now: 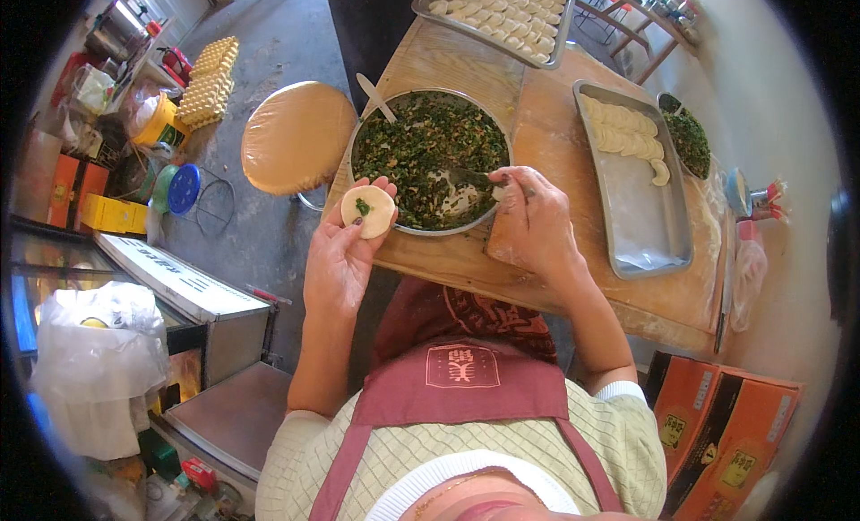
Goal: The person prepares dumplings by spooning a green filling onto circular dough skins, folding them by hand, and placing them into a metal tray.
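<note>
On the fingers of my left hand (346,252) rests a round dough wrapper (376,222), with a small dab of green filling (363,206) near its middle. My left thumb presses on the wrapper's near part. My right hand (534,212) grips a utensil (463,177), seemingly a spoon, whose head is down in the filling. That chopped green filling (437,131) lies in a large round metal bowl (512,141) at the table's left edge. A pale-handled utensil (376,97) leans on the bowl's far left rim.
To the right, a metal tray (638,218) holds rows of folded dumplings (621,128). Another tray (554,57) full of dumplings stands at the far end of the wooden table (551,111). A covered round stool (299,138) stands left. A second bowl of filling (689,141) sits far right.
</note>
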`<state>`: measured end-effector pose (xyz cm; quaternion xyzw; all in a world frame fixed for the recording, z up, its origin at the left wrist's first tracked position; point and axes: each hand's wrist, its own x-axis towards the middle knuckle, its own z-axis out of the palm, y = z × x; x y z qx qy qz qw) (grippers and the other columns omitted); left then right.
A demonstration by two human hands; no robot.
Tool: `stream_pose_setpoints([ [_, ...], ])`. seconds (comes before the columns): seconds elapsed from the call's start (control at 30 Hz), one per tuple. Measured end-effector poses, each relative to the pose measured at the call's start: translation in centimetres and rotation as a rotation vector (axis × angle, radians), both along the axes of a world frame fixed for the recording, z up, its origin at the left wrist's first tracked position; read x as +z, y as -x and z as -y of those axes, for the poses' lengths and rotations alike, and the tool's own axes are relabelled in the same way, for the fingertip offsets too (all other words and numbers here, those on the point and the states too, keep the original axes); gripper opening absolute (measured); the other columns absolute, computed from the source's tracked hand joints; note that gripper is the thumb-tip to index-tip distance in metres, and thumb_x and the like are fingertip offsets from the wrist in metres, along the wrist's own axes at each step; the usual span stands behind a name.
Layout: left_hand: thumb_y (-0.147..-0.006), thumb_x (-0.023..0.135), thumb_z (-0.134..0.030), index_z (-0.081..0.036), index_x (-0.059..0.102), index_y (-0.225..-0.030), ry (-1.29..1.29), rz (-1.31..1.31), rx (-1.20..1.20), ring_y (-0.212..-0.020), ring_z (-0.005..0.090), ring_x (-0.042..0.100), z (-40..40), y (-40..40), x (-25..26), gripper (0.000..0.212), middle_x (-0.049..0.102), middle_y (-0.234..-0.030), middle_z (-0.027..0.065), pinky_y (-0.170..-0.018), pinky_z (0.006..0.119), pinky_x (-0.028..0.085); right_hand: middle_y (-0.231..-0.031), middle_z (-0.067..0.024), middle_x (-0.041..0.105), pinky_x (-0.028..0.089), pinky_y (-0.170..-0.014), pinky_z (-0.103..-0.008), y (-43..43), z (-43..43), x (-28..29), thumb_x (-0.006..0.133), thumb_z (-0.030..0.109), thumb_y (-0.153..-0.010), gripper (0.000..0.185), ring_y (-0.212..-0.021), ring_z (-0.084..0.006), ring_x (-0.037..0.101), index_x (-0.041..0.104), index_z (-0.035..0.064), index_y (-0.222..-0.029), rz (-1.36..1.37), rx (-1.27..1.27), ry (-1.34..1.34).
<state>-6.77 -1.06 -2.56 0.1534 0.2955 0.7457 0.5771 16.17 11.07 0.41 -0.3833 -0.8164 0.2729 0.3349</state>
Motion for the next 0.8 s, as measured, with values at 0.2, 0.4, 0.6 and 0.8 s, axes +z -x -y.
stream_pose_setpoints([
  [0.2, -0.102, 0.042, -0.001, 0.013, 0.034, -0.144, -0.008, 0.063, 0.0, -0.138, 0.0396, 0.046, 0.3, -0.4, -0.2, 0.045, 0.044, -0.148, 0.0298, -0.115, 0.05, 0.042, -0.069, -0.0084, 0.064, 0.051, -0.057, -0.0311, 2.0, 1.9, 0.4, 0.047, 0.012, -0.105, 0.022, -0.059, -0.0126, 0.064, 0.064, -0.0019, -0.104, -0.034, -0.065, 0.445],
  [0.4, -0.108, 0.041, -0.011, 0.011, 0.034, -0.145, 0.003, 0.067, 0.042, -0.137, 0.0383, 0.047, 0.7, -0.6, -0.1, 0.044, 0.044, -0.147, 0.0285, -0.114, 0.049, 0.043, -0.076, -0.0057, 0.066, 0.052, -0.056, -0.0257, 1.9, 1.3, -2.0, 0.046, 0.013, -0.106, 0.025, -0.061, -0.0113, 0.065, 0.065, -0.0018, -0.103, -0.377, -0.099, 0.665],
  [0.6, -0.109, 0.041, -0.016, 0.01, 0.039, -0.142, 0.017, 0.021, 0.136, -0.133, 0.0377, 0.052, -0.4, -1.0, -0.2, 0.043, 0.048, -0.144, 0.0266, -0.112, 0.048, 0.046, -0.082, -0.0087, 0.068, 0.053, -0.055, -0.0239, 0.5, 0.5, -1.6, 0.047, 0.02, -0.108, 0.028, -0.063, -0.0118, 0.066, 0.065, -0.0021, -0.107, -0.553, -0.113, 0.72],
  [0.8, -0.112, 0.028, -0.032, 0.009, 0.041, -0.141, -0.027, 0.137, -0.004, -0.131, 0.0324, 0.054, -2.6, -2.5, 0.1, 0.052, 0.051, -0.142, 0.024, -0.112, 0.046, 0.045, -0.086, -0.0085, 0.069, 0.053, -0.058, -0.0242, -1.0, -0.4, 0.9, 0.048, 0.023, -0.108, 0.029, -0.064, -0.0118, 0.065, 0.065, -0.0006, -0.109, -0.588, -0.043, 0.634],
])
